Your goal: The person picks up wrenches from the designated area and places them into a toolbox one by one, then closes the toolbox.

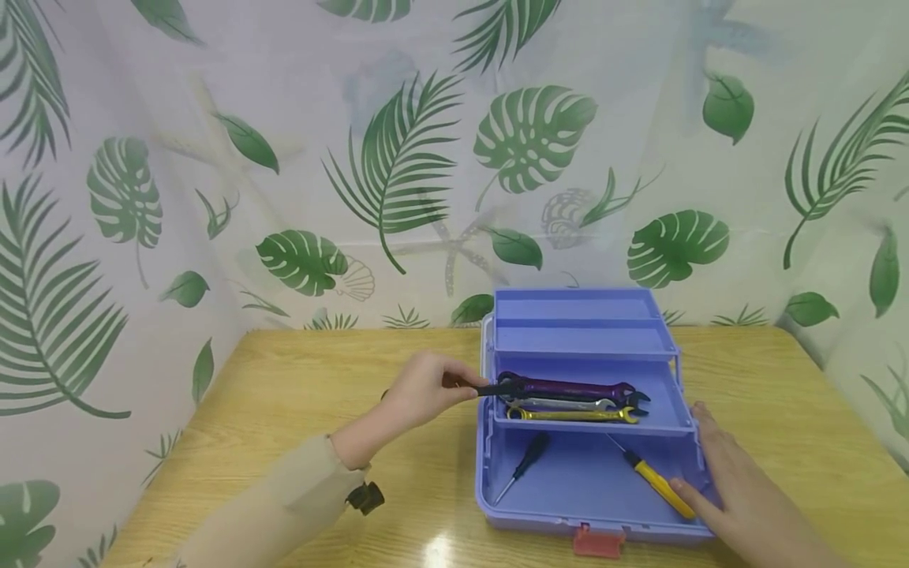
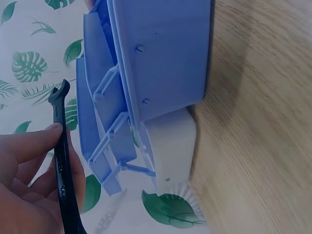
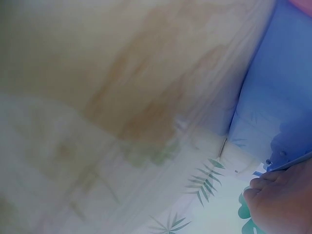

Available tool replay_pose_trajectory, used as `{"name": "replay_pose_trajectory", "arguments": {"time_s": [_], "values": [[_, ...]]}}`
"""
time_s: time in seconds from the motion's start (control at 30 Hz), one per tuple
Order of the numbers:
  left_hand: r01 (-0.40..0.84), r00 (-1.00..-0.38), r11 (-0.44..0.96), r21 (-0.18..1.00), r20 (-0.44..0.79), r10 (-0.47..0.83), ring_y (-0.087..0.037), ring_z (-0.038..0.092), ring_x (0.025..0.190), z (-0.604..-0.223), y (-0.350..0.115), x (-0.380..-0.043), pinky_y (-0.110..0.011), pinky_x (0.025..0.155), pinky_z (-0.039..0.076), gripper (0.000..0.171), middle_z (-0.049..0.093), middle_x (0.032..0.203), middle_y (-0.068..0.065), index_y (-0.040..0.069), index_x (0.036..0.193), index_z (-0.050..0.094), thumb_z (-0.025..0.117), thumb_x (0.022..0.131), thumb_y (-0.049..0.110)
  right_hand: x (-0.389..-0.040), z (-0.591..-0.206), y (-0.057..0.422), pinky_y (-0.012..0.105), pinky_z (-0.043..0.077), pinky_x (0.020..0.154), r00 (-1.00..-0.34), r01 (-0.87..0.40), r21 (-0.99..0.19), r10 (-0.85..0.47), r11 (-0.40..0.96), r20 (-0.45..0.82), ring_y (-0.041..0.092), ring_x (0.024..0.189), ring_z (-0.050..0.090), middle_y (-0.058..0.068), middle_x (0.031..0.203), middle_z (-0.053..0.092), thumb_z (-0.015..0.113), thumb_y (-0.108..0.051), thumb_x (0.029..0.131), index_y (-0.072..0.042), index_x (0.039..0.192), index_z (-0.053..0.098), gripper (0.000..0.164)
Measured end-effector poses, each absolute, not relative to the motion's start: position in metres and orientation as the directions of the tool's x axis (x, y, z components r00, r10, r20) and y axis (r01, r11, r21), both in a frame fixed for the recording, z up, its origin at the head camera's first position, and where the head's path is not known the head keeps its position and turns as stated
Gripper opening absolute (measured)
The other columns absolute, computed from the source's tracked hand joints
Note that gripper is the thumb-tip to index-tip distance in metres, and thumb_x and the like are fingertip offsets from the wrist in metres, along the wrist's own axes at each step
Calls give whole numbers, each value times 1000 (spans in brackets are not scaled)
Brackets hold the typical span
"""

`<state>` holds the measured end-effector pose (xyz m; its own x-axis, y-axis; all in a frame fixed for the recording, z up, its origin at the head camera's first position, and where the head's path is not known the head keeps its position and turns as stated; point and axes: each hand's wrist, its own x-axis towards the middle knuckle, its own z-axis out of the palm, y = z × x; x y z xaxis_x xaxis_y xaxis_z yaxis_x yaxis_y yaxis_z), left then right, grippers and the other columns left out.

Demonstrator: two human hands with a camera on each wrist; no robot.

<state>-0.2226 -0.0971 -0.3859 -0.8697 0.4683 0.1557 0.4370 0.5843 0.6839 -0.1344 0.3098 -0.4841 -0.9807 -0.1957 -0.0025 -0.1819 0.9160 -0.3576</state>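
Note:
In my left hand I pinch a black wrench between thumb and fingers, at the left edge of a blue toolbox. One end of it overlaps the middle tray in the head view. A purple wrench, a silver wrench and a yellow wrench lie in that tray, with a dark wrench head showing beside them. My right hand rests along the box's right side, its thumb over the rim near a yellow-handled screwdriver.
A black-handled screwdriver lies on the left of the box floor. The upper tray is raised at the back. A red latch hangs at the front. The box stands on a wooden table before a leaf-print curtain.

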Motion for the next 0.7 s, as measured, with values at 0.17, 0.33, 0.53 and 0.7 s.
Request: {"name": "replay_pose_trajectory", "arguments": {"time_s": [0.17,0.33,0.53,0.7], "values": [[474,-845,572,670,163,510,-4,63,77,-385,-82,-228,-15,69,52,12,83,102,-12,4,103,84,78,93,1,-135,-485,310,84,32,109,-980,-187,-354,-198,916,6,68,144,32,40,169,16,54,-53,107,1,168,-9,103],[498,-824,558,663,161,544,-8,68,81,-387,-68,-234,-13,70,52,13,83,105,-11,5,105,84,78,95,2,-135,-486,310,84,33,108,-979,-195,-360,-202,912,19,67,145,33,39,169,17,55,-52,107,0,168,-9,103],[518,-798,532,670,154,583,-22,78,99,-392,-49,-241,-10,80,54,14,83,109,-10,5,107,84,78,95,3,-133,-483,310,85,35,105,-982,-177,-346,-190,921,-4,67,144,34,41,168,19,54,-55,107,-1,168,-11,104],[538,-779,515,667,160,607,-22,78,97,-393,-35,-242,-12,79,55,14,83,108,-10,5,107,84,78,95,3,-131,-483,310,85,32,107,-980,-190,-396,-199,899,19,66,148,28,37,171,13,55,-51,107,-4,169,-10,101]]}}
